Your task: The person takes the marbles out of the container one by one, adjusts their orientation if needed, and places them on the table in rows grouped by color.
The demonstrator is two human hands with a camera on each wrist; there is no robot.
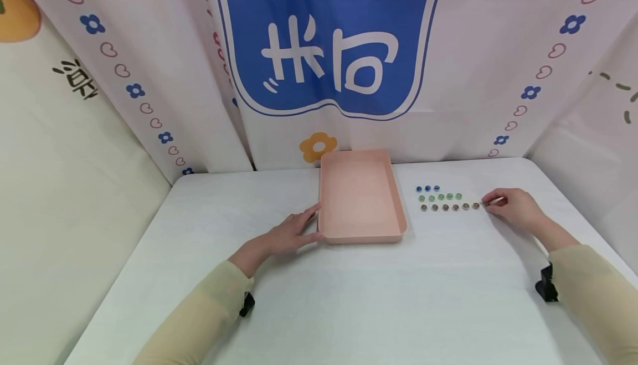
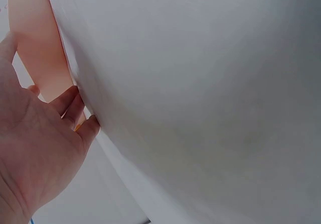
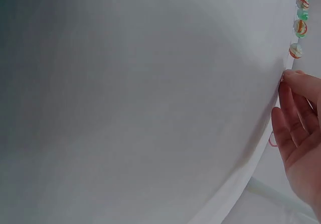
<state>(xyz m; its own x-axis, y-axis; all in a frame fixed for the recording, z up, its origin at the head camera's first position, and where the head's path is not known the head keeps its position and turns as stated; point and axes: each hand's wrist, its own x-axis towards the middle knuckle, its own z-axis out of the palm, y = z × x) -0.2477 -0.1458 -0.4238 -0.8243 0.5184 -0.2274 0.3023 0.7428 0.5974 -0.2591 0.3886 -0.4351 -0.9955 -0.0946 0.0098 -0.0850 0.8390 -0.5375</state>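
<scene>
My right hand (image 1: 515,207) pinches a small brownish marble (image 1: 487,204) at the right end of the front row, its fingertips covering most of it. That front row holds several brown-streaked marbles (image 1: 445,207); the right wrist view shows their orange and white swirls (image 3: 295,50). Behind it lies a row of several green marbles (image 1: 441,197), and farthest back are three blue marbles (image 1: 427,188). With fingers spread, my left hand (image 1: 289,233) touches the left side of a shallow pink tray (image 1: 361,240). In the left wrist view, those fingertips meet the tray's edge (image 2: 47,58).
A white cloth covers the table (image 1: 349,298). Behind the tray hangs a printed curtain (image 1: 448,104) with a blue emblem, close to the tray's far edge. White fabric walls (image 1: 75,188) stand at both sides.
</scene>
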